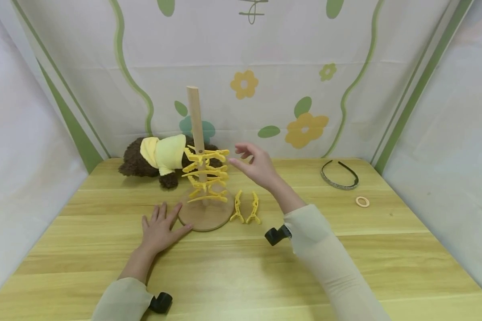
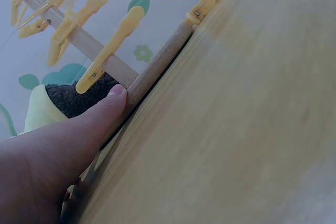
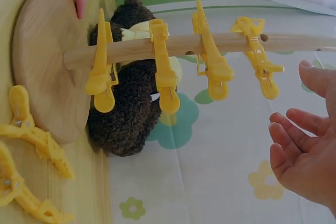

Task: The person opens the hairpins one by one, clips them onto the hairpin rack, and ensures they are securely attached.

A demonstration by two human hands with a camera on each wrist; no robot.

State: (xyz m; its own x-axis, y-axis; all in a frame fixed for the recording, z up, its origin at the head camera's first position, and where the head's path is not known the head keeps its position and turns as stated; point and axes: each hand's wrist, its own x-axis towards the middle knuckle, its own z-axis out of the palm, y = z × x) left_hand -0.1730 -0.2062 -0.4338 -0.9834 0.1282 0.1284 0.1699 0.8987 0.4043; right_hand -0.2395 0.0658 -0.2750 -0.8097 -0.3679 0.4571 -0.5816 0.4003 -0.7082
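Several yellow hair clips (image 1: 213,154) are clamped one above another on a wooden post (image 1: 195,118), which rises from a round wooden base (image 1: 205,221). My left hand (image 1: 159,231) lies spread on the table, thumb and index fingertip touching the base's left rim; in the left wrist view the thumb (image 2: 89,124) presses that rim near the foot of the post. Beside the topmost clip (image 3: 255,53), my right hand (image 1: 259,167) hovers with loosely bent fingers and nothing in it, a small gap away. Two loose yellow clips (image 1: 254,207) lie right of the base.
Behind the post a dark brown plush toy (image 1: 133,157) in a pale yellow top lies on its side. Toward the right of the wooden table (image 1: 305,276) are a glittery headband (image 1: 339,185) and a small light-coloured ring (image 1: 362,202). A printed fabric backdrop (image 1: 209,53) stands behind.
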